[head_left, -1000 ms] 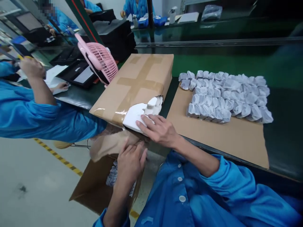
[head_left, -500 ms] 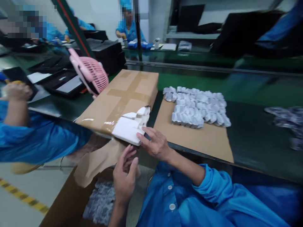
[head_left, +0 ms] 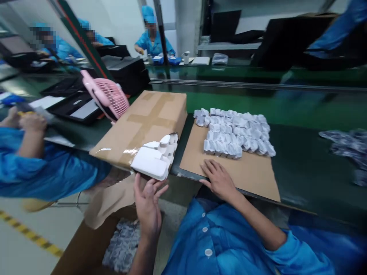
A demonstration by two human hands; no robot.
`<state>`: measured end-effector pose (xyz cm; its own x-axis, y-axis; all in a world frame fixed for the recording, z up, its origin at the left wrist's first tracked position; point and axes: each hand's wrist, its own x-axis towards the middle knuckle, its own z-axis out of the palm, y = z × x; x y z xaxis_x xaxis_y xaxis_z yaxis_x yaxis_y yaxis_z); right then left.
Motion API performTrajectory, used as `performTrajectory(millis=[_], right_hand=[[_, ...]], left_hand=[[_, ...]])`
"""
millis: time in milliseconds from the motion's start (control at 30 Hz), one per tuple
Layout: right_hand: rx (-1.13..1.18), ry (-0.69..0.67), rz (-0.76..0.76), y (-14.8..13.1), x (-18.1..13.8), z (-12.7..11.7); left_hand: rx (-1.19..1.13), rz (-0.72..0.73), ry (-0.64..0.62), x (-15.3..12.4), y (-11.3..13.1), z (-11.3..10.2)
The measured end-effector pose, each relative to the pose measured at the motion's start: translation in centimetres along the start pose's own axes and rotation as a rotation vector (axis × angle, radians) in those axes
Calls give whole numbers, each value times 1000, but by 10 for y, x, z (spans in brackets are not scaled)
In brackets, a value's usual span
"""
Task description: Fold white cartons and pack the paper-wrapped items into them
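My left hand point(head_left: 148, 204) is open, palm up with its fingers apart, just below the front edge of a stack of white paper boxes point(head_left: 150, 162). Whether its fingertips touch the boxes I cannot tell. Those boxes show through a torn corner of a taped brown carton point(head_left: 156, 110). To the right, my right hand point(head_left: 219, 179) lies open on a flat cardboard sheet point(head_left: 255, 177), fingers stretched out and holding nothing. Just beyond its fingers, several rows of small parts wrapped in whitish paper point(head_left: 235, 131) stand on that sheet.
Below the bench, an open carton point(head_left: 80, 244) holds more wrapped pieces point(head_left: 123, 244). A pink fan point(head_left: 107, 95) stands left of the taped carton. Dark wrapped pieces point(head_left: 348, 147) lie at the far right. A co-worker's sleeve point(head_left: 57, 164) is close on the left.
My right hand has moved away from the white boxes, rightward onto the cardboard sheet. My left hand has shifted slightly and spread its fingers. The view has shifted a little.
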<state>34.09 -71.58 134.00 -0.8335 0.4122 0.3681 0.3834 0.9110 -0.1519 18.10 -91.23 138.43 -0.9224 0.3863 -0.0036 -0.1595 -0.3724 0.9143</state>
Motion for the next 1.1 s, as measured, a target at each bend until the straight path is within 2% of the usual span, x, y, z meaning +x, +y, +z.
performTrajectory(millis=[67,100,200,267,367,467,633,767,967,1033,1100], right_hand=[[160,4,52,-10,10,-7],[313,0,85,-19,18,-13],[934,-106,220,-60,52,-33],[1231,-192,303,-90,75,-40],[1415,-203,361,-121,96,-37],[1528,-147,411,-130,100,-29],[1573,-42,438,-128,105,-31],[1605,-32,490,-130,109,-33],[1543,18,527,-131,95,-27],[1417,12,480,-126,90,-29],[1100,75,332,-121,86,-36]], left_hand=[[-22,24,41,5,4,11],[-17,31,70,7,6,16],[7,36,148,9,8,29],[-13,45,181,7,7,34],[-64,71,200,4,5,36],[-81,89,179,2,-1,33],[-3,122,142,6,-12,11],[68,132,133,13,-14,-12],[346,130,109,8,-11,-28],[392,157,94,7,-11,-28],[423,204,68,10,-10,-28]])
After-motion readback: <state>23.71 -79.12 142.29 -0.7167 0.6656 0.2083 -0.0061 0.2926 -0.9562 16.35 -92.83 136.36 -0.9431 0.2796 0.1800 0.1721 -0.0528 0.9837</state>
